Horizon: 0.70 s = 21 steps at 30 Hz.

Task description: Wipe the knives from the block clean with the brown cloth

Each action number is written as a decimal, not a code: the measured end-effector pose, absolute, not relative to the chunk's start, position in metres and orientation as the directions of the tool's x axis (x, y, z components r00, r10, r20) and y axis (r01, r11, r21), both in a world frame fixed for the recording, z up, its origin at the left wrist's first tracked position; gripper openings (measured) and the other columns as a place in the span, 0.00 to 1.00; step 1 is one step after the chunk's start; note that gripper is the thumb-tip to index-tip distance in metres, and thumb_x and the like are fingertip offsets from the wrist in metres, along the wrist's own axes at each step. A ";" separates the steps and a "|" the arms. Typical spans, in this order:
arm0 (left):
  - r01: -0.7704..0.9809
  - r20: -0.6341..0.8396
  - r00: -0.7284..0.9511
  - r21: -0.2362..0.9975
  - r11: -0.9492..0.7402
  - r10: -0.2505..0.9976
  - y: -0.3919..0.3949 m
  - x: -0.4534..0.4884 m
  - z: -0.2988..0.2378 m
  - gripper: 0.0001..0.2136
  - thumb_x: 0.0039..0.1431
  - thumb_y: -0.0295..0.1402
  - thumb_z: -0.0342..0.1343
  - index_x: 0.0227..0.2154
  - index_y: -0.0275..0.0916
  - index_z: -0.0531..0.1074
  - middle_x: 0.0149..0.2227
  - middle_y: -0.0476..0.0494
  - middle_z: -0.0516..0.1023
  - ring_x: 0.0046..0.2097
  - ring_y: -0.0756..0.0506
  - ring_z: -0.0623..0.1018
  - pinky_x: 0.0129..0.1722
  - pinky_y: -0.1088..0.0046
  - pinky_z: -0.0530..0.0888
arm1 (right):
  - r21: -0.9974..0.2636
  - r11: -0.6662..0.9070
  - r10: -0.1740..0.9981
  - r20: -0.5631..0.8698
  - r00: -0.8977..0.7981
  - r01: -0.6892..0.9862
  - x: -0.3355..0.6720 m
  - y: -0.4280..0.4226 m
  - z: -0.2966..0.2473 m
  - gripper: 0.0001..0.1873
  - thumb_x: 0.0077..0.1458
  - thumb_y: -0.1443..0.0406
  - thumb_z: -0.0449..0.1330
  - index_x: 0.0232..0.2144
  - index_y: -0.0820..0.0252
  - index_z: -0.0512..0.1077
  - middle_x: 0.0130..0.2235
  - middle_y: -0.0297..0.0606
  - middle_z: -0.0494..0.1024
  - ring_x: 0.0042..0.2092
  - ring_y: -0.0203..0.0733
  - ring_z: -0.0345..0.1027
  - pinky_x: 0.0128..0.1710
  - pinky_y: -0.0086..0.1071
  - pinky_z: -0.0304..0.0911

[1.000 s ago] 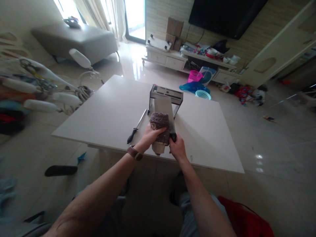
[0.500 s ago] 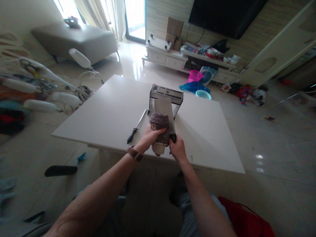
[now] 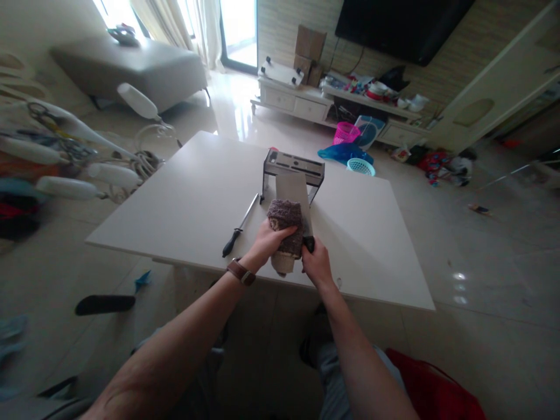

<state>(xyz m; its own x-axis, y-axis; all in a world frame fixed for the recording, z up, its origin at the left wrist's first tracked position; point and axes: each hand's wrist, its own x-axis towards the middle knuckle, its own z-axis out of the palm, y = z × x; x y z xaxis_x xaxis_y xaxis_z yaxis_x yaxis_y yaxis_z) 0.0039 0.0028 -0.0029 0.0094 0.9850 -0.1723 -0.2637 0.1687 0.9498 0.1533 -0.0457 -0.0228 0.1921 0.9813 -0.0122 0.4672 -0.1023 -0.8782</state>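
Note:
My right hand [image 3: 317,262] is closed round the black handle of a broad-bladed cleaver [image 3: 292,186], held over the near part of the white table [image 3: 196,192]. A brown-grey cloth [image 3: 286,224] lies folded on the blade. My left hand [image 3: 272,238] grips this cloth, thumb across its top, and a paler end hangs down toward me. Beyond the blade stands a knife block [image 3: 295,163] with slots in its top. To the left of my left hand a sharpening steel [image 3: 240,224] with a black handle rests on the table.
The table's near edge runs just below my hands. Past its far edge are a pink basket [image 3: 347,133], a light-blue basket [image 3: 360,167] and a blue plastic bag [image 3: 343,153]. A lamp with several white shades [image 3: 140,102] lies at the left. A red bag [image 3: 433,385] sits low right.
The cleaver, the cloth and both hands have shifted very slightly to the right. Both grips look the same, and the view has tilted a little.

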 end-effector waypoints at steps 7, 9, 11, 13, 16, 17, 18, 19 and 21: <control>-0.265 -0.185 0.004 0.947 0.180 0.983 0.001 0.004 -0.007 0.26 0.40 0.36 0.75 0.43 0.33 0.77 0.46 0.35 0.83 0.46 0.37 0.82 0.49 0.58 0.79 | -0.870 -0.098 0.984 -0.012 0.179 0.483 0.154 -0.049 -0.021 0.09 0.57 0.59 0.56 0.34 0.57 0.70 0.29 0.34 0.75 0.30 0.40 0.69 0.27 0.29 0.61; -0.259 -0.186 0.001 0.949 0.180 0.983 0.002 0.004 -0.009 0.26 0.40 0.36 0.75 0.44 0.34 0.77 0.46 0.35 0.83 0.47 0.37 0.82 0.49 0.58 0.79 | -0.869 -0.094 0.984 -0.007 0.177 0.485 0.155 -0.048 -0.021 0.09 0.56 0.59 0.56 0.34 0.57 0.70 0.29 0.35 0.75 0.30 0.41 0.69 0.27 0.30 0.62; -0.250 -0.184 -0.006 0.952 0.177 0.983 0.003 0.004 -0.010 0.26 0.40 0.36 0.75 0.45 0.34 0.77 0.46 0.35 0.83 0.48 0.37 0.82 0.50 0.58 0.79 | -0.869 -0.094 0.984 -0.007 0.178 0.486 0.155 -0.047 -0.022 0.08 0.56 0.59 0.56 0.34 0.57 0.70 0.29 0.35 0.75 0.30 0.41 0.69 0.27 0.30 0.62; -0.252 -0.183 -0.008 0.952 0.175 0.983 0.004 0.005 -0.011 0.26 0.41 0.36 0.75 0.45 0.35 0.77 0.46 0.35 0.83 0.48 0.37 0.82 0.51 0.58 0.79 | -0.869 -0.097 0.983 -0.008 0.182 0.485 0.156 -0.046 -0.022 0.08 0.56 0.59 0.56 0.33 0.57 0.70 0.29 0.35 0.75 0.30 0.41 0.68 0.28 0.30 0.62; -0.264 -0.186 0.002 0.948 0.180 0.983 0.005 0.005 -0.010 0.26 0.41 0.36 0.75 0.45 0.34 0.77 0.46 0.35 0.83 0.47 0.37 0.82 0.50 0.58 0.79 | -0.872 -0.094 0.984 -0.007 0.180 0.480 0.156 -0.046 -0.023 0.08 0.56 0.59 0.56 0.34 0.57 0.70 0.29 0.35 0.75 0.30 0.40 0.68 0.28 0.30 0.62; -0.266 -0.187 0.004 0.947 0.181 0.982 0.004 0.005 -0.009 0.26 0.41 0.36 0.75 0.45 0.34 0.77 0.46 0.35 0.83 0.47 0.37 0.82 0.50 0.58 0.79 | -0.873 -0.092 0.984 -0.006 0.179 0.479 0.156 -0.046 -0.023 0.09 0.56 0.59 0.56 0.34 0.57 0.70 0.29 0.35 0.75 0.30 0.40 0.68 0.28 0.30 0.62; -0.264 -0.187 0.005 0.947 0.182 0.982 0.004 0.005 -0.009 0.27 0.41 0.36 0.74 0.46 0.34 0.77 0.46 0.34 0.83 0.47 0.37 0.82 0.50 0.58 0.79 | -0.874 -0.090 0.984 -0.004 0.178 0.477 0.156 -0.046 -0.024 0.09 0.57 0.59 0.56 0.34 0.57 0.70 0.29 0.35 0.75 0.30 0.40 0.68 0.28 0.30 0.62; -0.260 -0.188 0.004 0.948 0.182 0.982 0.004 0.005 -0.009 0.27 0.41 0.36 0.74 0.46 0.34 0.77 0.46 0.34 0.83 0.47 0.37 0.82 0.50 0.58 0.80 | -0.875 -0.088 0.984 -0.003 0.176 0.476 0.156 -0.046 -0.024 0.09 0.57 0.59 0.56 0.34 0.57 0.70 0.29 0.35 0.75 0.30 0.40 0.68 0.28 0.30 0.62; -0.253 -0.187 0.004 0.950 0.182 0.982 0.003 0.004 -0.008 0.27 0.41 0.36 0.74 0.46 0.34 0.77 0.46 0.34 0.83 0.47 0.37 0.82 0.50 0.58 0.79 | -0.876 -0.086 0.984 0.000 0.178 0.475 0.155 -0.047 -0.024 0.09 0.57 0.59 0.56 0.34 0.57 0.70 0.30 0.35 0.75 0.31 0.40 0.69 0.28 0.30 0.63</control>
